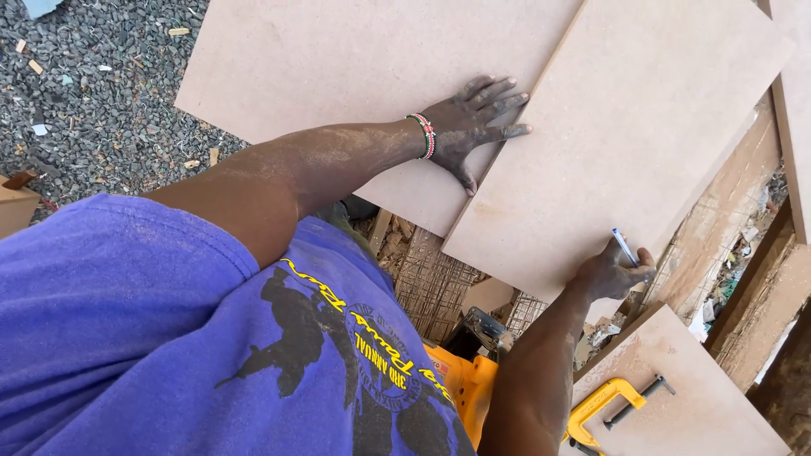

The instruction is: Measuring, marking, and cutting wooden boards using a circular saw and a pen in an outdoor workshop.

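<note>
Gravel lies beyond the left hand, which presses flat, fingers spread, on two boards. Right hand grips a pen at the board edge; a yellow clamp lies just below it.

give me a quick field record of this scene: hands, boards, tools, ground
left hand: left hand pressed flat, fingers spread, across the seam of two boards
right hand: right hand holds a blue pen at the upper board's near edge
boards: upper board overlaps the lower board; both pale brown
tools: yellow clamp lies on a smaller board
ground: grey gravel with wood scraps
</note>
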